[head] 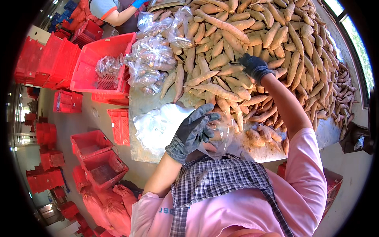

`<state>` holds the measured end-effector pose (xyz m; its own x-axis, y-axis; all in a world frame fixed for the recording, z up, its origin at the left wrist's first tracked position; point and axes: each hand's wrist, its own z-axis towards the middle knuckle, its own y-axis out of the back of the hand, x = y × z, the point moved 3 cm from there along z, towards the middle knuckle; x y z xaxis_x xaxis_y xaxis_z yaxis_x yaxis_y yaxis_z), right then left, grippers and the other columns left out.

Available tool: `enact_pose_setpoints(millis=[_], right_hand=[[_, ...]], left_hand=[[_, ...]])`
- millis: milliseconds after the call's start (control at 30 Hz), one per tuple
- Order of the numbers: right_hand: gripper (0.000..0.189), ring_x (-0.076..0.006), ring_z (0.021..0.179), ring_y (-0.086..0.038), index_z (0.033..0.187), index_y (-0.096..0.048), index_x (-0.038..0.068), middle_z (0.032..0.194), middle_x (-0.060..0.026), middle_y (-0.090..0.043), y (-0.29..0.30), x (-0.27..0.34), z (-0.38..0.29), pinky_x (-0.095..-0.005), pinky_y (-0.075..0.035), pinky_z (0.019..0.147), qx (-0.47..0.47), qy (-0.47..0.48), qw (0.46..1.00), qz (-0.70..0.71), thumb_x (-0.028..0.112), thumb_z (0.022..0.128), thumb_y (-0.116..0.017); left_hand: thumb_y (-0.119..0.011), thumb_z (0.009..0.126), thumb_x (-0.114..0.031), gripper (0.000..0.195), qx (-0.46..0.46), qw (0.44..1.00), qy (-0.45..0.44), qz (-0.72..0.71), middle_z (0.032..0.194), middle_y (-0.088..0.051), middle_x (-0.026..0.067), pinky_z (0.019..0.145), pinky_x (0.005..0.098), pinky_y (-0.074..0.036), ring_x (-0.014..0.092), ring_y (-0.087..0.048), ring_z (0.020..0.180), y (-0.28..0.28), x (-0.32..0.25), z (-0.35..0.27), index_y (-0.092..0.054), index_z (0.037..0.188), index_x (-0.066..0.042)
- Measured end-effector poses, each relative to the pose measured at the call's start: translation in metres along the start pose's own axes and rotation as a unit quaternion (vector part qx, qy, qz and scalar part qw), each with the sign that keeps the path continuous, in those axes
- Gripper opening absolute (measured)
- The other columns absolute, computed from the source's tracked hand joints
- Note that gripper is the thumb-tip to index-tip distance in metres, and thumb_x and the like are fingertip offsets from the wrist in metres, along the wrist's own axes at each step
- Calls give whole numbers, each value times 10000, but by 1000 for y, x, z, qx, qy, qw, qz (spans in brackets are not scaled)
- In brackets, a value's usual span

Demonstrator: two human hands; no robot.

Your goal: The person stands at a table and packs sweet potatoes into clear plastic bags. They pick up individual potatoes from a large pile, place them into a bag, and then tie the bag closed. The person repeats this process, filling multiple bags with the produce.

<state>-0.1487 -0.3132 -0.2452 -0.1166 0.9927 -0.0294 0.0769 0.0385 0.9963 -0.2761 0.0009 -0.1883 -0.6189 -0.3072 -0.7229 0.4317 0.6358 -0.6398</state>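
My left hand [194, 134], in a dark grey work glove, holds a clear plastic bag [226, 136] at its edge, close to my apron. A reddish sweet potato [209, 147] shows through the lower part of the bag. My right hand [254, 67], gloved alike, reaches into a large heap of sweet potatoes [296, 38]. Its fingertips touch the end of one sweet potato [230, 70]; whether they grip it is hard to see. Left of my left hand lies a stack of flat plastic bags [157, 126] on the metal table [145, 155].
Filled clear bags [154, 54] are piled at the table's left side. Beside them stands a red plastic crate [80, 78] containing bagged goods. More red crates [91, 143] and red sacks [108, 207] occupy the floor. A person with a blue glove [138, 3] stands across the table.
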Motion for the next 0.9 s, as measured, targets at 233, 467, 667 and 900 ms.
enact_pose_setpoints(millis=[233, 467, 667, 900], right_hand=[[196, -163, 533, -541, 911, -613, 73, 643, -47, -563, 21, 9, -79, -291, -442, 507, 59, -149, 776, 610, 252, 830, -606], [367, -247, 795, -572, 1147, -520, 52, 901, -109, -588, -18, 92, -181, -326, -480, 668, 248, -30, 476, 843, 29, 793, -613], [357, -217, 752, -607, 1195, -521, 71, 905, -56, -619, 39, 98, -185, -332, -487, 639, -206, 4, 779, 593, 165, 858, -586], [393, -321, 833, -615, 1159, -561, 122, 942, -146, -625, 81, 111, -184, -357, -499, 710, -119, 34, 934, 335, 35, 776, -577]], left_hand=[[-510, 924, -237, 431, -84, 993, 42, -71, 1128, -562, 98, 541, 190, -468, 90, -593, 654, -4, -6, 14, -384, 1302, -75], [-502, 939, -253, 326, 12, 999, 45, 12, 1014, -580, -12, 643, 182, -450, 41, -527, 786, -5, 31, 61, -500, 1204, -63], [-656, 836, -218, 351, -18, 932, -133, 338, 866, -610, 40, 659, 236, -482, 103, -583, 750, -11, 35, 46, -537, 1091, -8], [-700, 773, -190, 350, -50, 795, -125, 592, 816, -638, 100, 630, 273, -490, 162, -619, 697, -26, 22, 21, -574, 1045, -10]])
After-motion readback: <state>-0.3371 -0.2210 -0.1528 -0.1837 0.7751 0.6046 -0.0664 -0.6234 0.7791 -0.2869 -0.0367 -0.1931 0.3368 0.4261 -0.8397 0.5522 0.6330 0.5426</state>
